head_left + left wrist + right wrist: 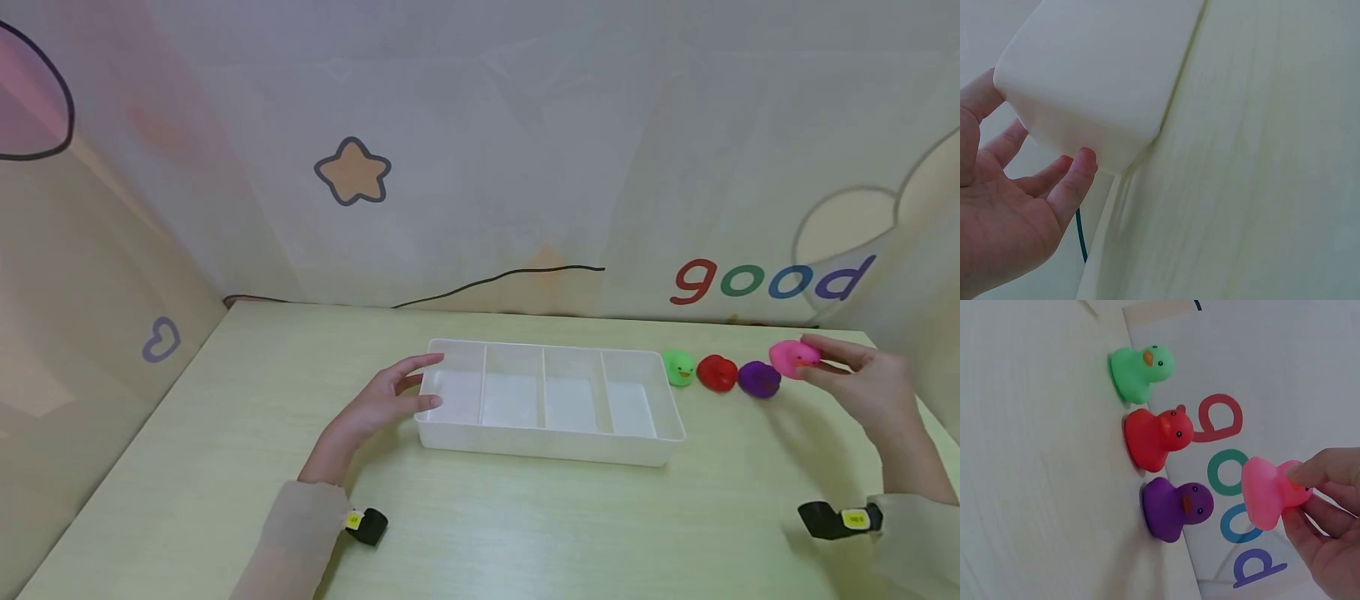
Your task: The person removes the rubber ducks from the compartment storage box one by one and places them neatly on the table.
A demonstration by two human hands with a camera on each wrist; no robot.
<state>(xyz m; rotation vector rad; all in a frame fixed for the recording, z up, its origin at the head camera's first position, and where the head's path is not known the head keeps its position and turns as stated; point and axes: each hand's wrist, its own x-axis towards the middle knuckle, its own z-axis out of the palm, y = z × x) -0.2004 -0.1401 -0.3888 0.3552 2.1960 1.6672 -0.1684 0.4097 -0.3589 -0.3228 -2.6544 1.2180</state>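
My right hand (873,379) pinches a pink rubber duck (1264,492) by its head, raised off the table. Beside it stand a purple rubber duck (1175,509), a red rubber duck (1155,439) and a green rubber duck (1138,372) in a row. A long white box (551,446) with open compartments lies on the table, left of the ducks. At its left end my left hand (378,398) holds the box, thumb and index fingertips over the rim. The left wrist view shows other fingertips (1087,156) against the outside of the end wall.
The pale wooden table (487,533) ends at a printed cloth backdrop (480,167) behind the box and ducks. Cloth also hangs along the left side. The green duck stands close to the box's right end.
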